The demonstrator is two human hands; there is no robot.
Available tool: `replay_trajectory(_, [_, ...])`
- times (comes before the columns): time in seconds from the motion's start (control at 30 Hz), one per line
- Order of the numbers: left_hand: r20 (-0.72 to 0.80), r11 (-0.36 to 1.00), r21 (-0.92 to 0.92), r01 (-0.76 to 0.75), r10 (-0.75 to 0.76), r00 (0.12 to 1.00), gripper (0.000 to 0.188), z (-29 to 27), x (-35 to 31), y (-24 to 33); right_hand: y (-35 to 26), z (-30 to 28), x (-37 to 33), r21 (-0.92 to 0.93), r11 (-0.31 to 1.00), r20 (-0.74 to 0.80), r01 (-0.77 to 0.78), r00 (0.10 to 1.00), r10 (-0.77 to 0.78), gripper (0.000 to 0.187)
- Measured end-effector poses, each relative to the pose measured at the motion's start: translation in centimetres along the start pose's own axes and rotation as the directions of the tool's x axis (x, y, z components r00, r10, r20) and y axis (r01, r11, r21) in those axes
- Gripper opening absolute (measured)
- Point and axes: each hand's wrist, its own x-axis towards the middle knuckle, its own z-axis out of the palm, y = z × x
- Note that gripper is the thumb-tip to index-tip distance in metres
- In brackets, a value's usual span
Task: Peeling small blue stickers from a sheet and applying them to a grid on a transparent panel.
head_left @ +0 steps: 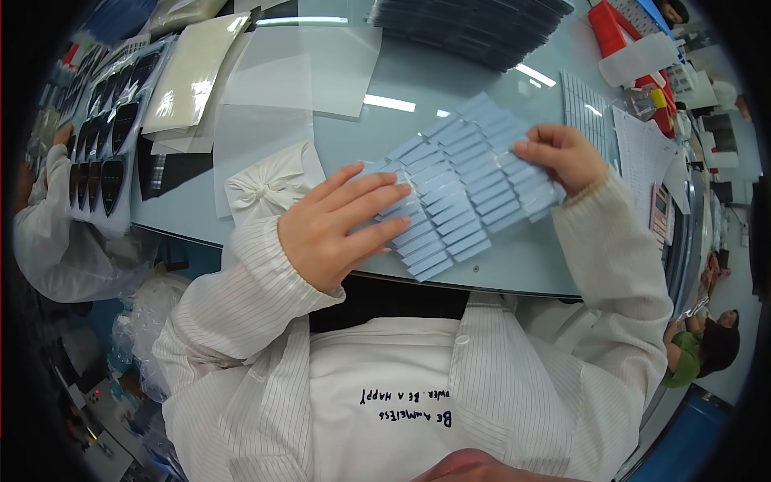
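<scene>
Rows of overlapping pale blue strips (462, 189) lie fanned out on the glossy table in front of me, with shiny, clear-looking edges. My left hand (341, 221) rests palm down at their left side, fingers spread and fingertips on the strips. At the upper right corner, my right hand (562, 157) pinches the edge of the strips between thumb and curled fingers. Just beyond my left hand sits a white cloth piece gathered into a bow (269, 183). How the strips are joined to each other is not clear.
A tall dark stack of sheets (474, 28) stands at the back. Translucent sheets (269, 80) and cream packets (197, 72) lie left, beside dark pointed pieces (112, 157) on film. A white bottle (638, 60), red tray (614, 24) and papers (642, 145) are at right. Other people sit nearby.
</scene>
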Motion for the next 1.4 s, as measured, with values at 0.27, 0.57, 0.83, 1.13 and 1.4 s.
replay_trajectory(0.27, [0.062,0.970,-0.012,0.242,-0.241,0.969,0.058,-0.8,0.3,0.1,4.6,4.2,-6.0,0.376,0.927,-0.103,0.001,0.994,0.041,0.018])
replay_trajectory(0.57, [0.073,0.961,0.001,0.277,-0.277,0.958,0.056,0.0,1.1,-0.7,4.1,4.3,-6.8,0.119,0.991,-0.230,0.064,0.973,-0.036,0.022])
replay_trajectory(0.83, [0.020,0.961,0.013,0.277,-0.277,0.961,0.054,0.1,1.5,-0.7,4.4,4.2,-6.2,0.243,0.969,-0.236,0.048,0.972,0.011,0.020])
replay_trajectory(1.13, [0.007,0.918,-0.106,0.381,-0.382,0.924,0.064,-0.2,2.2,-0.7,5.1,4.3,-5.5,-0.042,0.984,-0.366,0.174,0.914,-0.177,0.026])
replay_trajectory(1.4, [-0.030,0.902,-0.196,0.386,-0.398,0.917,0.059,-0.7,3.3,-0.8,4.7,4.2,-6.1,-0.056,0.981,-0.381,0.185,0.904,-0.192,0.040])
